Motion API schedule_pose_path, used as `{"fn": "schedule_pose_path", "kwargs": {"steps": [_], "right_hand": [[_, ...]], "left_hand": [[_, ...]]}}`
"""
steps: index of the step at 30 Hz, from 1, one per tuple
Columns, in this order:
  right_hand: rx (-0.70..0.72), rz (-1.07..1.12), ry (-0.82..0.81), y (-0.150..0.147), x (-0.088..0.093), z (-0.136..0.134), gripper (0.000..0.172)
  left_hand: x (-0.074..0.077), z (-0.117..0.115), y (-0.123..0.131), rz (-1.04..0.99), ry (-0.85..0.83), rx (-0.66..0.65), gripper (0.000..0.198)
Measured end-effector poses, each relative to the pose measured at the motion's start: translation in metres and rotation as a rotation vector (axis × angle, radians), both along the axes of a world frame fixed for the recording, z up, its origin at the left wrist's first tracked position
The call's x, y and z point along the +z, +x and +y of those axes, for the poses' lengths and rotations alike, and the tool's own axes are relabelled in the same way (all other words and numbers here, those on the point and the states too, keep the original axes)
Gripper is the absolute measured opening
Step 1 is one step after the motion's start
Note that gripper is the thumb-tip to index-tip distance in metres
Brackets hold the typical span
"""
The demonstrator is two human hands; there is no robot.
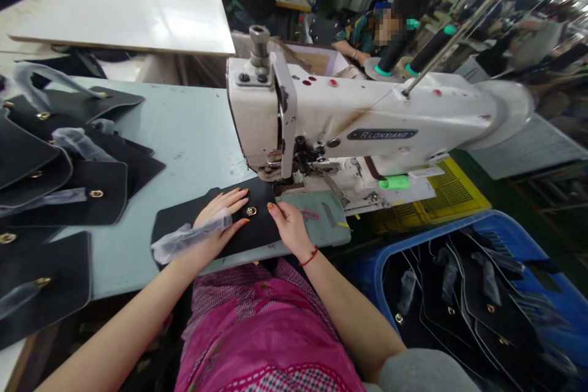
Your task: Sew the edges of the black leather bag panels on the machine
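Note:
A black panel [257, 234] with a gold ring fitting [251, 211] and a plastic-wrapped strap [184, 244] lies on the pale green table, its far edge at the needle area of a white sewing machine [316, 116]. My left hand [221, 217] lies on the panel with its fingers spread, the wrapped strap crossing over it. At the panel's right edge, my right hand [291, 226] pinches the border between thumb and fingers.
More black panels [105, 190] with wrapped straps are piled on the table's left side. A blue basket [383, 269] at the lower right holds similar pieces. Pink-handled snips [309, 215] lie right of my right hand. Behind the machine sits a person [367, 30].

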State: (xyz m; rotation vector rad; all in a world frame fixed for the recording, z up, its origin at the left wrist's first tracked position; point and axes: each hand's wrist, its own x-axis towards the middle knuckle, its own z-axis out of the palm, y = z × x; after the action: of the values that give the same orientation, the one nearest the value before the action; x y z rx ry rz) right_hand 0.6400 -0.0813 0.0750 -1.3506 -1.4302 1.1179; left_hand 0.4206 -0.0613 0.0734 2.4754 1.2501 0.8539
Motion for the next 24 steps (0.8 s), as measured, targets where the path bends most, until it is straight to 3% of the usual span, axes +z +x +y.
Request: {"fn": "schedule_pose_path", "kwargs": {"steps": [9, 14, 24], "right_hand": [[-0.032, 0.081, -0.086, -0.002, 0.005, -0.001, 0.046], [-0.035, 0.089, -0.093, -0.002, 0.004, 0.005, 0.047], [-0.015, 0.061, -0.056, -0.004, 0.003, 0.026, 0.048]], "left_hand": [[0.027, 0.007, -0.001, 0.036, 0.118, -0.096, 0.026], [0.026, 0.008, 0.000, 0.051, 0.133, -0.092, 0.028], [0.031, 0.020, -0.003, 0.067, -0.010, -0.031, 0.032]]}}
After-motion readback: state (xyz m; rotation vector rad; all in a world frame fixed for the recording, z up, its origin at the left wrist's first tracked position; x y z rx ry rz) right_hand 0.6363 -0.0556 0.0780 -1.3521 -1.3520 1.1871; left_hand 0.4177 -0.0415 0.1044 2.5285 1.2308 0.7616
